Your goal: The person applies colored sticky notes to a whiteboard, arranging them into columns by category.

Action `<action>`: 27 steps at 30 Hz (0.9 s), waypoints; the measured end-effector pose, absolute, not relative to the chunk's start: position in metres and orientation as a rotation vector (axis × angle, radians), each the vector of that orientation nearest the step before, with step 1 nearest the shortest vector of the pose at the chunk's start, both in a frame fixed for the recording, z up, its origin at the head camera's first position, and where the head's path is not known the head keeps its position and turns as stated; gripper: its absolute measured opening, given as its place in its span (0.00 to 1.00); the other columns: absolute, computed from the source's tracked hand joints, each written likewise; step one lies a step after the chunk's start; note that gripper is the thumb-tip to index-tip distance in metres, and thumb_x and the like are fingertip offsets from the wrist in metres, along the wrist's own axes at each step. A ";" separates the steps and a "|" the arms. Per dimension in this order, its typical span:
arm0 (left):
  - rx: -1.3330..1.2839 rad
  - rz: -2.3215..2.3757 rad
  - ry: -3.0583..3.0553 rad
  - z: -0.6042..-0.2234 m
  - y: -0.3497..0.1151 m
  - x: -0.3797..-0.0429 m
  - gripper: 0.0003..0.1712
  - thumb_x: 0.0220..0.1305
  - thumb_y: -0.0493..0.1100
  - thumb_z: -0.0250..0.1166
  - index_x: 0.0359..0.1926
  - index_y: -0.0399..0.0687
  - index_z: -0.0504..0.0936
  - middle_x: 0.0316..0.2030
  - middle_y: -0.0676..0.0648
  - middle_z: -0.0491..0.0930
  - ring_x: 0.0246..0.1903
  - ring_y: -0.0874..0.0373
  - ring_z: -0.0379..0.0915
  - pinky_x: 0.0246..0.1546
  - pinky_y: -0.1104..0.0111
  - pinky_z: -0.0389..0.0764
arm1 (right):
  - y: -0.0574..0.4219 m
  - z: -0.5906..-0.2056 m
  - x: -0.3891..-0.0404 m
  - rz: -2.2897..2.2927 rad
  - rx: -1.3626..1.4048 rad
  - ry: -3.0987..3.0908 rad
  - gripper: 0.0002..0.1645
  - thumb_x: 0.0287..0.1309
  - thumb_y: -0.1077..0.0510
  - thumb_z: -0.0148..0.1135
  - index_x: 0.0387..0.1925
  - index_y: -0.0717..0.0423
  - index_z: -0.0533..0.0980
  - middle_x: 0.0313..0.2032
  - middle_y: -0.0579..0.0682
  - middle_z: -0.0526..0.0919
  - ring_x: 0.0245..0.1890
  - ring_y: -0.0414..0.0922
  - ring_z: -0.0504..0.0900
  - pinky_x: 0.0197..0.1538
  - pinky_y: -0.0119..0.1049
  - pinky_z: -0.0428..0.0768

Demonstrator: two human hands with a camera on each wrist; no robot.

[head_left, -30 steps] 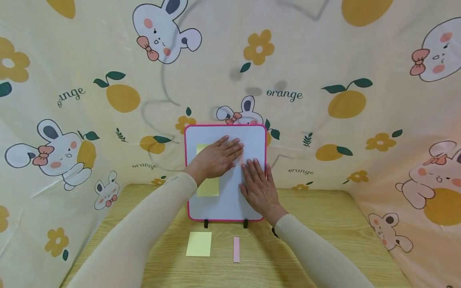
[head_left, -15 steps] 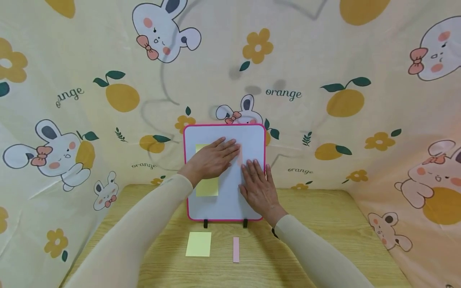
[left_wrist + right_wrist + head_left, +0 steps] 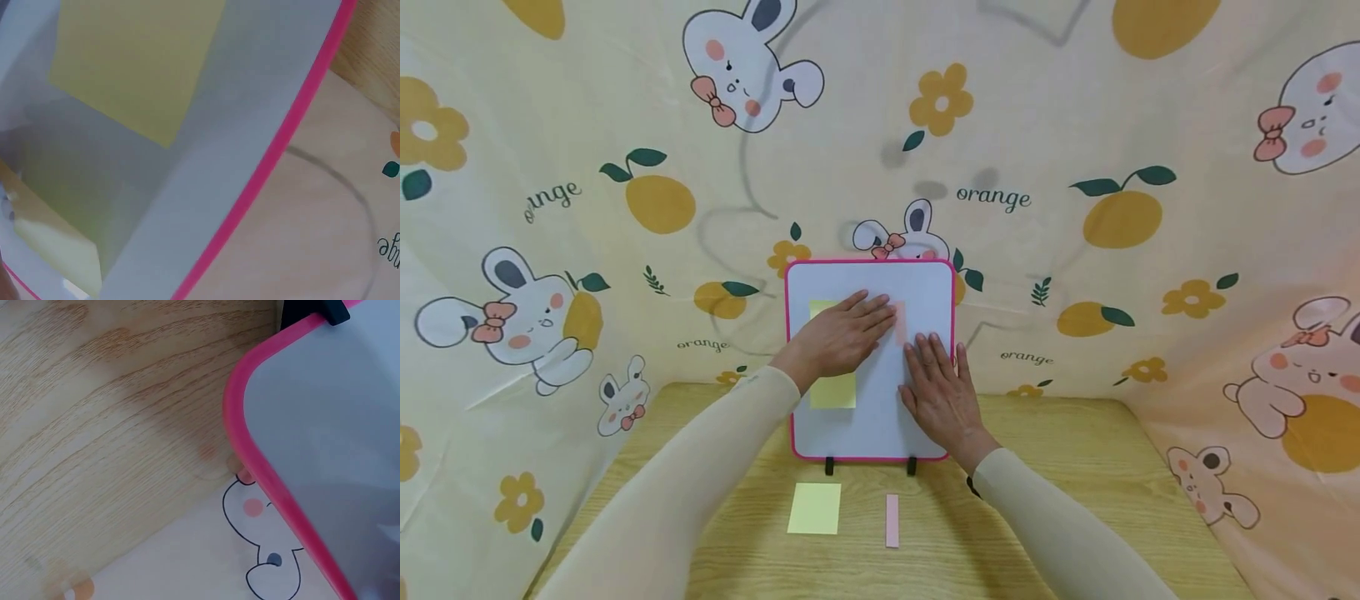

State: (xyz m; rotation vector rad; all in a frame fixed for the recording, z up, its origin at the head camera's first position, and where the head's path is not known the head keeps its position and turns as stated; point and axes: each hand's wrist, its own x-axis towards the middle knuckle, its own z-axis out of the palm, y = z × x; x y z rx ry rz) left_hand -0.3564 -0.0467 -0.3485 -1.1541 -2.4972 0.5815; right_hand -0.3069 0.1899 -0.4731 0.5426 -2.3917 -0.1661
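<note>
An upright whiteboard with a pink frame stands at the middle of the table. My left hand lies across its upper part with straight fingers, the fingertips right at a pale pink paper strip. Beneath that hand, two yellow sticky notes show on the board: an upper one, mostly covered, and a lower one. In the left wrist view the upper note tilts off the surface, while the lower note lies flatter. My right hand rests with straight fingers on the board's right side.
On the wooden table before the board lie a yellow sticky note pad and a narrow pink strip. Black feet hold the board's bottom edge. A printed cloth hangs behind and on both sides.
My left hand has slid slightly left and down on the board, so more of the pale pink strip shows. My right hand has stayed in place.
</note>
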 end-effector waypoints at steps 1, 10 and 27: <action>-1.155 0.585 -2.491 -0.350 -0.047 -0.356 0.36 0.84 0.57 0.45 0.85 0.52 0.52 0.84 0.52 0.49 0.85 0.54 0.39 0.86 0.57 0.39 | 0.190 -0.473 -0.307 -0.163 0.540 -2.402 0.41 0.77 0.39 0.49 0.82 0.54 0.60 0.84 0.56 0.52 0.85 0.55 0.45 0.83 0.65 0.50; -1.168 0.634 -2.501 -0.352 -0.035 -0.357 0.38 0.84 0.58 0.42 0.86 0.52 0.48 0.85 0.52 0.44 0.85 0.54 0.35 0.86 0.56 0.36 | 0.190 -0.475 -0.306 -0.138 0.552 -2.374 0.42 0.75 0.40 0.49 0.81 0.56 0.61 0.83 0.58 0.54 0.85 0.57 0.48 0.81 0.67 0.53; -1.177 0.580 -2.522 -0.366 -0.046 -0.350 0.38 0.84 0.57 0.45 0.85 0.53 0.49 0.85 0.52 0.46 0.85 0.54 0.36 0.86 0.56 0.37 | 0.188 -0.472 -0.305 -0.155 0.529 -2.431 0.42 0.77 0.39 0.49 0.82 0.55 0.60 0.84 0.57 0.53 0.85 0.56 0.45 0.82 0.66 0.54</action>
